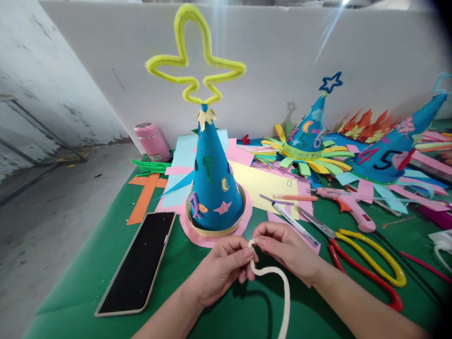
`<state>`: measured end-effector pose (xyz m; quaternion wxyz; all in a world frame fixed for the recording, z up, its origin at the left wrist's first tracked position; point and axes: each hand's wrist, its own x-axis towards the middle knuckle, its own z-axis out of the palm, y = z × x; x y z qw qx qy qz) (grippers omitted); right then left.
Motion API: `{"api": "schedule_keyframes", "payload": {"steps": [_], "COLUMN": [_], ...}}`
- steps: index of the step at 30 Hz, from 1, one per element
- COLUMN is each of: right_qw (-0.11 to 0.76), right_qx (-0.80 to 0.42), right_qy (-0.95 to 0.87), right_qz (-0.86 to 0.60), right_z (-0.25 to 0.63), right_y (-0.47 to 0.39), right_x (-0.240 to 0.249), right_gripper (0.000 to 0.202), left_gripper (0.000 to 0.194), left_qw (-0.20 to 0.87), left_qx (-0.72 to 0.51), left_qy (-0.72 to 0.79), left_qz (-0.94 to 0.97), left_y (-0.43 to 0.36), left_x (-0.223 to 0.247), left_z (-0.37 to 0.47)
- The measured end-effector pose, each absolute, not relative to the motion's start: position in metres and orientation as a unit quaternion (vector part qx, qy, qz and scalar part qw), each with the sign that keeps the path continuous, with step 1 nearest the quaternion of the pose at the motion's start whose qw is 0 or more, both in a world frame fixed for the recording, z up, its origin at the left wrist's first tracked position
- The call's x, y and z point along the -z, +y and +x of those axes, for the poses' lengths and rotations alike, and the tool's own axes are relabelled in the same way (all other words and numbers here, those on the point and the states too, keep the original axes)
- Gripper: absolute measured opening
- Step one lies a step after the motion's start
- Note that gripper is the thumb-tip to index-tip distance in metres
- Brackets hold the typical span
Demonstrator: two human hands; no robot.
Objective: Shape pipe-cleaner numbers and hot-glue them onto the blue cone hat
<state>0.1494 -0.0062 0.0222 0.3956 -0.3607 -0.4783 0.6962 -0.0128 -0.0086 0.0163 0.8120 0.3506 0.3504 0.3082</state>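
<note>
Between my two hands is a white pipe cleaner (287, 292), its upper end bent into a small hook and its long tail curving down past the lower edge. My left hand (226, 266) pinches it just below the bend. With thumb and fingertips my right hand (282, 245) grips the bent tip. Directly beyond them a blue paper cone hat (213, 176) stands upright on a pink brim (247, 207), decorated with a star, a moon and other cut-outs. A large yellow pipe-cleaner shape (212, 61) rises from its point.
Left lies a phone (137, 263), with orange strips (143, 202), green pipe cleaners (150, 167) and a pink bottle (152, 141) behind. Scissors (363, 263), a white pen (294, 223) and a pink glue gun (348, 202) lie right. Two more cone hats, one star-topped (307, 129), one numbered (395, 146), stand behind.
</note>
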Motion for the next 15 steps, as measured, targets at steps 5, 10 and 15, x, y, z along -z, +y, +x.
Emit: {"api": "schedule_keyframes", "payload": {"steps": [5, 10, 15], "right_qw": [0.405, 0.408, 0.418], "right_qx": [-0.689, -0.685, -0.710], "right_qy": [-0.498, -0.497, -0.463], "right_qz": [-0.337, -0.344, -0.327], "right_z": [0.1474, 0.1439, 0.1422], "right_y": [-0.0072, -0.0078, -0.0084], "right_x": [-0.0199, -0.0215, -0.0231], "right_gripper": [0.015, 0.017, 0.018], "left_gripper": [0.022, 0.023, 0.025], "left_qw": [0.830, 0.828, 0.828], "left_qx": [-0.303, -0.303, -0.318], "left_qy": [0.328, 0.330, 0.320], "left_qz": [0.335, 0.337, 0.333], "left_y": [-0.0093, -0.0093, -0.0085], "left_x": [-0.0144, -0.0139, -0.0158], "left_z": [-0.0134, -0.0131, -0.0134]}}
